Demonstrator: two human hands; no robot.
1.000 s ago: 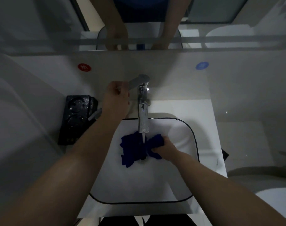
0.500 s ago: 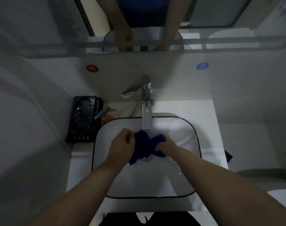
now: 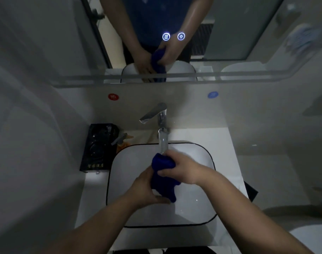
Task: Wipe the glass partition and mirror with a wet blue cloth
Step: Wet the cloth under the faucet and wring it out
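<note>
Two bare hands wring a blue cloth over a white sink, directly below the spout of a chrome tap. The cloth is twisted into a thick roll that runs between the two fists. The right hand grips the upper part, its fingers curled tightly round the roll and the thumb lying across the front. A rounded end of the fabric bulges out past the right hand's knuckles, just under the spout. The left hand holds the lower part, its fingers wrapped underneath and closed against the cloth, while a short tail hangs out beside its fingertips above the basin floor. The two hands sit close together, nearly touching across the fabric.

Whether water is running from the tap is hard to tell in the dim light.

The mirror above the white counter reflects both forearms and the cloth, and two lit round icons glow on its surface. On the wall under the mirror, a red sticker sits to the left of the tap and a blue sticker to the right. A black tray stands on the counter just left of the sink.
</note>
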